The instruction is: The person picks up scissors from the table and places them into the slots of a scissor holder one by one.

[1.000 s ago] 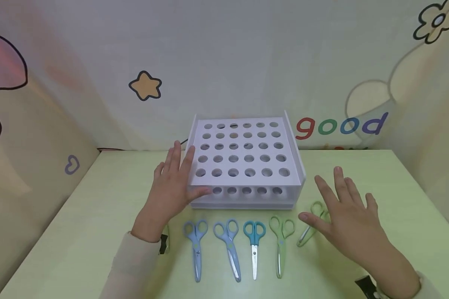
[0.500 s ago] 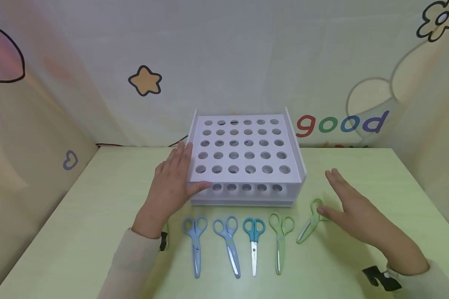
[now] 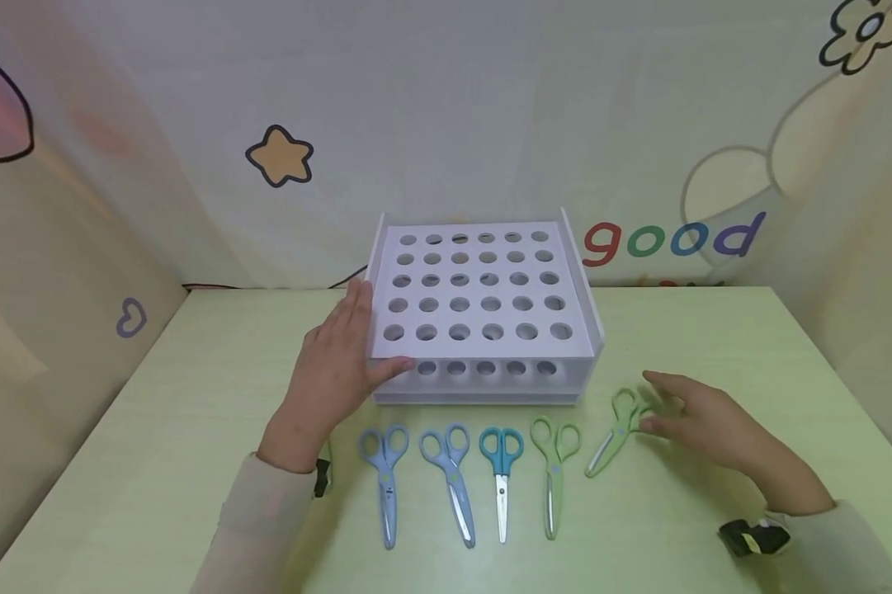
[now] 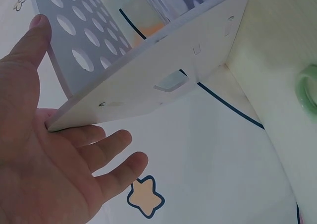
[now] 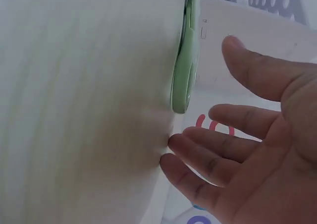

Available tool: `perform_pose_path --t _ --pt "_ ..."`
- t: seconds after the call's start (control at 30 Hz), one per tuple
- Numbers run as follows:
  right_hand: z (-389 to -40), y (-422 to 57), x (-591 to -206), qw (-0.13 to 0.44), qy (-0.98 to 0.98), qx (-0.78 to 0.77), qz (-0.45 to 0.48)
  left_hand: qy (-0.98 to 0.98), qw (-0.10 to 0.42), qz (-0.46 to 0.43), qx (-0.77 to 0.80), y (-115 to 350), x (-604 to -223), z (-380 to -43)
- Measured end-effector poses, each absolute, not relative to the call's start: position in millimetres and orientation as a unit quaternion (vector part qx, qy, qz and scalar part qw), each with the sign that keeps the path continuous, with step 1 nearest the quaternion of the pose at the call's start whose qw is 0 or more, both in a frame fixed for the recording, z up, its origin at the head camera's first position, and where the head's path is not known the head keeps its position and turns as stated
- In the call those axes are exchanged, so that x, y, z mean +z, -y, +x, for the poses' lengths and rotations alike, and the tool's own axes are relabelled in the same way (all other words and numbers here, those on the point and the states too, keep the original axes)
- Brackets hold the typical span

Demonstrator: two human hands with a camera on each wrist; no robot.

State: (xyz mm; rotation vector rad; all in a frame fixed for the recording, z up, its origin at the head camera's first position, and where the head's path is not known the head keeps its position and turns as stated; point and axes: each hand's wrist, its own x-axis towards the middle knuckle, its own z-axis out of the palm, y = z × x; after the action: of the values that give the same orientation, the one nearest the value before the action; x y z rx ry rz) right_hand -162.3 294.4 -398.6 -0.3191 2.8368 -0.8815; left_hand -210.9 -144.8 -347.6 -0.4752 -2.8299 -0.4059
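A white rack [image 3: 475,318] with rows of round holes stands at mid-table. My left hand [image 3: 332,371] rests against its left front corner, thumb across the front edge and fingers nearly straight along the side panel [image 4: 168,83]. Below it lie two blue-purple scissors [image 3: 389,487] [image 3: 451,485], teal-handled scissors [image 3: 501,478] and light-green scissors [image 3: 553,474]. My right hand [image 3: 713,425] is low over the table at the right, fingers loosely bent with nothing between them. Its thumb is right by the handle of another pair of green scissors [image 3: 618,433], also seen edge-on in the right wrist view.
Something green [image 3: 328,462] is partly hidden behind my left wrist; its ring [image 4: 308,90] shows in the left wrist view. The pale green table [image 3: 141,462] ends at a printed cloth backdrop [image 3: 453,107]. A dark cord [image 3: 349,276] passes behind the rack.
My right hand has turned side-on and lowered toward the rightmost green scissors, its spread fingers now bent. My left hand's fingers have drawn together, staying at the rack's corner. The view has shifted slightly.
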Motion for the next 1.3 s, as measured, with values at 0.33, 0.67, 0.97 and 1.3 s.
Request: perform_pose_path --t 0.33,0.67,0.97,1.3 --pt "-166 -308 -411 0.095 -0.940 -0.307 -0.111 0.969 0.107 -0.159 -0.156 142 -347 -212" --pt "-165 -310 -419 0.099 -0.929 -0.334 -0.122 0.971 0.089 -0.154 -0.162 141 -349 -212" --pt "-170 -313 -421 0.089 -0.926 -0.342 -0.133 0.969 0.083 -0.151 -0.177 143 -348 -211" --pt "-172 -313 -422 0.079 -0.930 -0.333 -0.131 0.968 0.077 -0.148 -0.190 144 -349 -212"
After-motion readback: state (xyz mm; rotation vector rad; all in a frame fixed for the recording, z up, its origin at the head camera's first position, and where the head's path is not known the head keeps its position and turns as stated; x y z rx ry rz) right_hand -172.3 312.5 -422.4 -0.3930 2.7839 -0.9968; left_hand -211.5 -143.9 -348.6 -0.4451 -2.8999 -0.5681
